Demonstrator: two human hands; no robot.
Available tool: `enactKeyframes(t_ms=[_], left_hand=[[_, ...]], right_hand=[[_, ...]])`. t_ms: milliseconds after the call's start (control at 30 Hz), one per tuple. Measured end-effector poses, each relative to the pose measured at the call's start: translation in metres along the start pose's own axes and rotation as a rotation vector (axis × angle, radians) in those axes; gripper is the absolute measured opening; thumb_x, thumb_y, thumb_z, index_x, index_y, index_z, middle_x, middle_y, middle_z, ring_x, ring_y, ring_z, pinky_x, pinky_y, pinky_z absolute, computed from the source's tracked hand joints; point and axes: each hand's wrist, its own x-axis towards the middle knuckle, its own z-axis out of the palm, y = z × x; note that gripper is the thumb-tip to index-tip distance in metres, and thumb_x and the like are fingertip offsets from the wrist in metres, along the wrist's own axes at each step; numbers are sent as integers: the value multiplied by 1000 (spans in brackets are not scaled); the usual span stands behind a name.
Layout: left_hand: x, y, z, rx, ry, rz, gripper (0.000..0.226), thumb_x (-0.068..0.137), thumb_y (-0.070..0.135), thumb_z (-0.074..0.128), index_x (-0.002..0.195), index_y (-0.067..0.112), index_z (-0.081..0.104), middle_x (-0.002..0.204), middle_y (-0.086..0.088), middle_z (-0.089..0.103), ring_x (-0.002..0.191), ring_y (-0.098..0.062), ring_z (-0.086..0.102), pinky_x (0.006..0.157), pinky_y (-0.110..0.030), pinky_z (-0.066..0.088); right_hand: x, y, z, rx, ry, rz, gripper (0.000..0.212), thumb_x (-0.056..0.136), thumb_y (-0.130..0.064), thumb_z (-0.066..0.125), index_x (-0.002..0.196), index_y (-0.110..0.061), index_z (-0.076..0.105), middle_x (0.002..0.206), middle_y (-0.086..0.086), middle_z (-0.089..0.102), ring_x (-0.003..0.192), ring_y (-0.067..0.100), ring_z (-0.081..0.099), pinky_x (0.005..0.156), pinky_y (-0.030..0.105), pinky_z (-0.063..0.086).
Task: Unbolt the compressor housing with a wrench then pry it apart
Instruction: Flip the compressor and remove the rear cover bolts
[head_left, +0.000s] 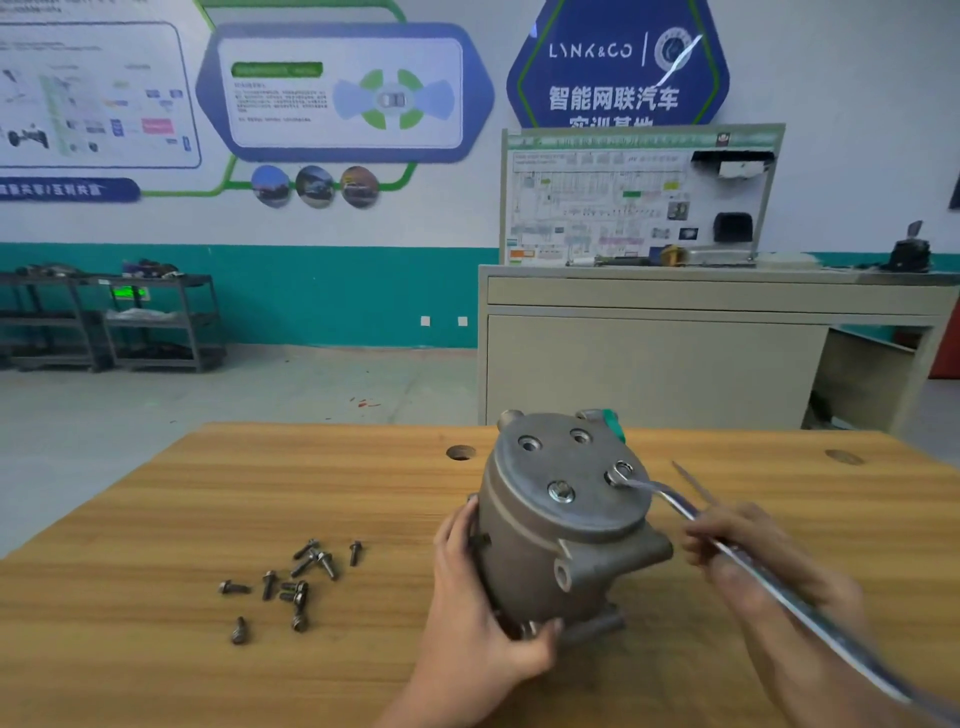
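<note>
Compressor housing (563, 519) on wooden surface (156, 649), left hand (478, 613) gripping its near side. Right hand (753, 561) holds one wrench (727, 551) on far-right bolt (621, 472); one bolt (561, 491) beside. About ten loose bolts (291, 587) left.

The compressor housing (563, 514) stands on the wooden table (156, 649) — the left hand (475, 623) grips its lower side. The blurred right hand (753, 566) holds a wrench (691, 512), its ring end on a cover bolt (622, 470). Loose bolts (291, 584) lie scattered to the left.
</note>
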Motion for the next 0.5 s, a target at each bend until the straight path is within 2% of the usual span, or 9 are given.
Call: enactKeyframes(t_ms=[33, 100, 167, 267, 333, 367, 433, 500], left_hand=[[1, 1, 1, -1, 7, 9, 114, 56, 55, 78, 143, 40, 6, 147, 0, 21, 140, -20, 28, 110, -49, 33], [3, 3, 2, 17, 26, 41, 112, 55, 53, 75, 144, 36, 8, 146, -1, 21, 140, -21, 27, 111, -48, 31], [4, 3, 5, 50, 46, 73, 112, 54, 53, 74, 144, 31, 12, 145, -4, 23, 140, -21, 27, 111, -43, 31], [7, 4, 5, 42, 44, 74, 114, 51, 53, 73, 144, 43, 8, 145, 5, 22, 139, -15, 28, 111, -25, 30], [7, 4, 5, 57, 39, 77, 111, 51, 53, 73, 141, 49, 7, 144, 6, 22, 138, -11, 27, 109, -18, 26], [6, 3, 5, 71, 39, 80, 111, 52, 54, 72, 141, 48, 7, 143, 4, 23, 138, -10, 26, 109, -17, 26], [5, 3, 4, 88, 38, 79, 112, 53, 55, 72, 142, 45, 6, 143, 3, 22, 139, -9, 24, 110, -17, 25], [5, 4, 4, 91, 49, 80, 113, 53, 55, 73, 143, 43, 6, 144, 3, 21, 138, -10, 24, 111, -20, 26]], right_hand=[[5, 5, -1, 242, 99, 195, 40, 89, -2, 54, 56, -15, 73, 54, -2, 59, 43, 5, 54, 42, 12, 38], [22, 12, -8, 516, 220, 344, 28, 84, -20, 53, 63, -11, 71, 50, 2, 50, 37, 9, 44, 34, 14, 24], [54, 8, -15, 483, 220, 477, 20, 83, -24, 58, 78, -8, 67, 45, -3, 40, 32, 5, 32, 32, 12, 16], [110, -4, -9, 138, 54, 611, 19, 90, -13, 58, 91, 5, 62, 37, -6, 35, 26, 1, 25, 27, 10, 16], [137, -14, 13, -182, -96, 596, 22, 89, -10, 63, 93, 11, 64, 35, -4, 41, 26, 4, 29, 27, 12, 20], [142, -21, 29, -362, -164, 536, 21, 87, -12, 67, 90, 9, 67, 36, -3, 44, 28, 7, 32, 30, 14, 24], [135, -35, 62, -691, -296, 303, 17, 81, -24, 72, 77, -7, 71, 41, -4, 51, 35, 10, 42, 39, 19, 33], [107, -46, 81, -901, -342, 57, 24, 71, -49, 70, 65, -26, 67, 46, -8, 56, 42, 3, 50, 45, 23, 38]])
